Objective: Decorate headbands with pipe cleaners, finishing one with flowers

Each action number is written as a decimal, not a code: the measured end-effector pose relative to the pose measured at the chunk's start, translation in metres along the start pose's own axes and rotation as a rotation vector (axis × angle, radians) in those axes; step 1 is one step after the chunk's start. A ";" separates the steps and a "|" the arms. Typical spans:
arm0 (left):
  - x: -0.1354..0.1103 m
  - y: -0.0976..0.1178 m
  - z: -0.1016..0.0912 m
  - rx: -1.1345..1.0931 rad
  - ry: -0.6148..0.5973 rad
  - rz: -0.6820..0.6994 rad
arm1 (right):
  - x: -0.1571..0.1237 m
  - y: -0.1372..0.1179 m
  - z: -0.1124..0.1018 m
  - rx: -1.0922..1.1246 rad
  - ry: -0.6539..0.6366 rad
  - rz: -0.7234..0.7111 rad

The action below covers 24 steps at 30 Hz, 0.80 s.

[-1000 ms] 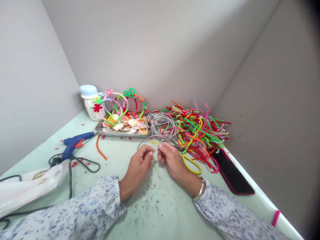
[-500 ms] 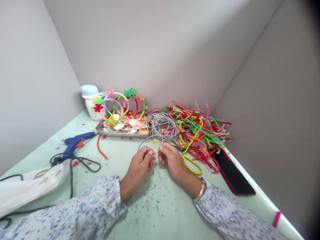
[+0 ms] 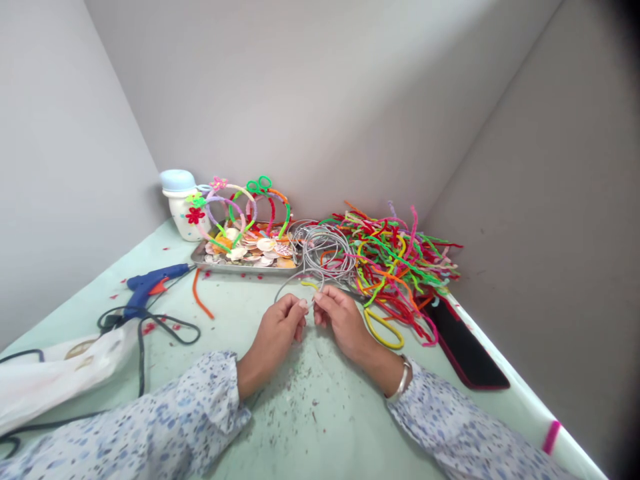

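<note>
My left hand [image 3: 278,328] and my right hand [image 3: 340,319] rest close together on the pale green table [image 3: 310,407], fingertips pinched and almost touching. Between them they hold a thin grey hoop [image 3: 295,281] with a yellow pipe cleaner [image 3: 310,285] at its end. The hoop curves away from my fingers toward a stack of bare grey hoops [image 3: 323,250]. A yellow pipe cleaner loop [image 3: 384,330] lies just right of my right hand.
A heap of coloured pipe cleaners [image 3: 395,257] fills the back right. A metal tray [image 3: 240,265] of shells and wrapped headbands stands behind, beside a white jar [image 3: 181,207]. A blue glue gun [image 3: 150,283] with black cable lies left. A phone [image 3: 465,347] lies right.
My hands have barely shifted; the fingertips have worked slightly at the hoop's end. Nothing else has moved.
</note>
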State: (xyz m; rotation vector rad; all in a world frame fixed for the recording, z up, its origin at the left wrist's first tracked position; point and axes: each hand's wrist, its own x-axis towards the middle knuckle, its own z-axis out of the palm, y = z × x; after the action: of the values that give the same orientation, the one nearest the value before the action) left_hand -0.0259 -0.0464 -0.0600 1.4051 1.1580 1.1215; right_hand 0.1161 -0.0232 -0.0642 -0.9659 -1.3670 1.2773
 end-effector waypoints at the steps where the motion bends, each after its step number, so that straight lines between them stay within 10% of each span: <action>1: 0.000 0.000 0.000 0.005 -0.001 0.003 | 0.000 0.000 0.000 -0.006 -0.002 -0.001; 24: -0.001 0.000 0.002 0.184 0.004 0.070 | 0.000 -0.001 0.000 -0.006 -0.007 0.001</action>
State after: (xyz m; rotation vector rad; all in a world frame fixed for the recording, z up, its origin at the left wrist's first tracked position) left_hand -0.0236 -0.0474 -0.0606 1.5956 1.2487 1.0885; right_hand 0.1159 -0.0231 -0.0635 -0.9669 -1.3773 1.2789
